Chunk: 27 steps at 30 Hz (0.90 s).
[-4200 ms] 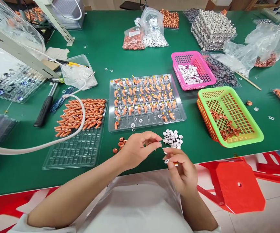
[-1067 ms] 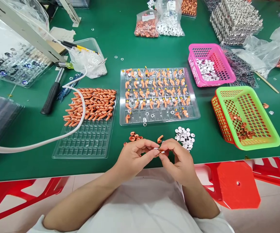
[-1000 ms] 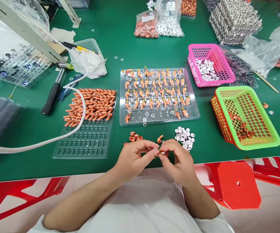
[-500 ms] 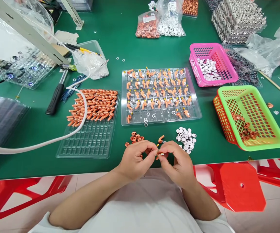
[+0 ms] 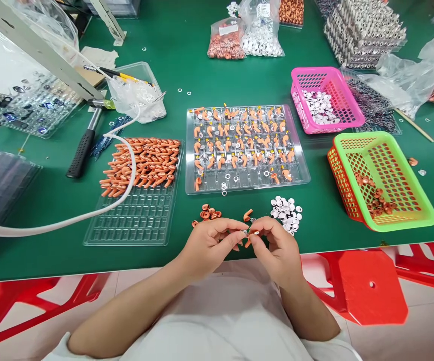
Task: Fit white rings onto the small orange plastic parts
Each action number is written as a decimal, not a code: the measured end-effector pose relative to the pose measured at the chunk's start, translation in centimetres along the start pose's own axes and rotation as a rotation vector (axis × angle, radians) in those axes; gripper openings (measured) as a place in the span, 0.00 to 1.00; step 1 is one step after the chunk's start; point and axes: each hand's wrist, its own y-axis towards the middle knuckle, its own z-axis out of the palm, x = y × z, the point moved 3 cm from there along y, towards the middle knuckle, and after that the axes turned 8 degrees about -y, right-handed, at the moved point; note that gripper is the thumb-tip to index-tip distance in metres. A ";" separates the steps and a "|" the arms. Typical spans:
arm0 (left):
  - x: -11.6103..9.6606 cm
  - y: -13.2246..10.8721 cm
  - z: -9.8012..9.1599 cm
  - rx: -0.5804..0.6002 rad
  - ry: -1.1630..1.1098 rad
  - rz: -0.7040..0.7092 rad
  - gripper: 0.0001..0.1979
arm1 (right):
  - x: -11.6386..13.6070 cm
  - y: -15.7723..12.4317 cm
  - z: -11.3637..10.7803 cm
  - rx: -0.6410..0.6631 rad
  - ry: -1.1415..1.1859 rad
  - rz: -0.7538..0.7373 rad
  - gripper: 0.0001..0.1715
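Note:
My left hand point(image 5: 211, 248) pinches a small pale, ring-like piece point(image 5: 244, 232) between thumb and forefinger. Close beside it, my right hand point(image 5: 279, 250) grips a small orange curved piece point(image 5: 248, 242) with a white spot near its top. Whether the two pieces touch is too small to tell. Just beyond my fingertips lies another orange curved piece point(image 5: 247, 215) on the table. Copper-coloured cups point(image 5: 206, 212) are heaped behind my left hand, and white discs point(image 5: 286, 213) lie in a pile behind my right.
A clear compartment tray point(image 5: 247, 186) of orange curved pieces lies ahead. To the left are a tray point(image 5: 130, 235) partly filled with copper-coloured parts, a white cable point(image 5: 89, 214) across it, and a hammer point(image 5: 81, 153). Pink point(image 5: 346, 108) and green point(image 5: 408, 220) baskets stand right.
My fingertips have moved slightly apart, and the pale piece now shows in my left pinch. The orange piece stays in my right hand. The whole view has shifted a little.

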 end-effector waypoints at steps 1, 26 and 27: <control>-0.1 -0.1 0.0 -0.005 0.037 0.032 0.08 | 0.0 0.0 0.1 0.002 -0.004 -0.006 0.07; 0.4 -3.0 -0.5 0.121 0.139 0.120 0.09 | 0.9 -0.5 0.2 0.127 -0.324 -0.396 0.15; 0.3 -3.1 -0.7 0.123 0.156 0.118 0.09 | 0.9 -0.6 0.4 0.126 -0.340 -0.418 0.15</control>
